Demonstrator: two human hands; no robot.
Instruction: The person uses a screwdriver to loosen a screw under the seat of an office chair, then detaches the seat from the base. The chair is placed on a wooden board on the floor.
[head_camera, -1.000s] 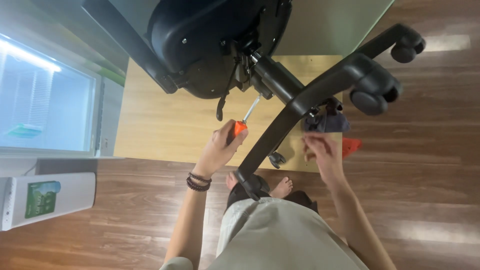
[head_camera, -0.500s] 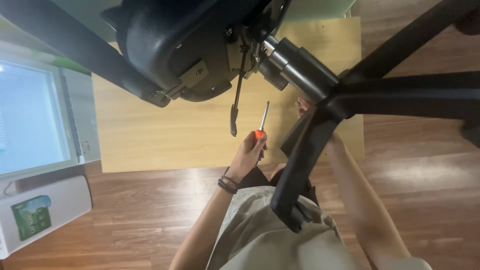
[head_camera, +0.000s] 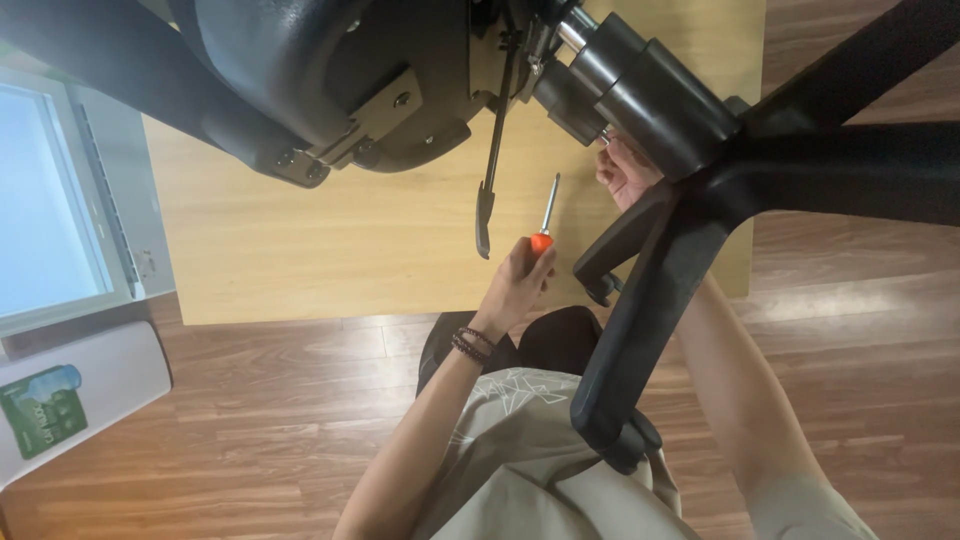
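My left hand (head_camera: 517, 288) is clamped on the orange-handled screwdriver (head_camera: 545, 218), my right hand (head_camera: 625, 175) pinches at the chair's column (head_camera: 640, 95), where a slipping tip could jab those fingers.

Plastic, metal and wood, mostly matt

Matt black plastic chair base (head_camera: 800, 170); screwdriver (head_camera: 545, 215) with shiny metal shaft, glossy orange handle; pale smooth wooden board (head_camera: 300, 240); glossy floor (head_camera: 250, 420).

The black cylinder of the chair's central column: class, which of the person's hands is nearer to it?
Right. The right hand is up against the black cylinder, partly hidden behind a chair leg. The left hand is lower, apart from it, gripping an orange-handled screwdriver.
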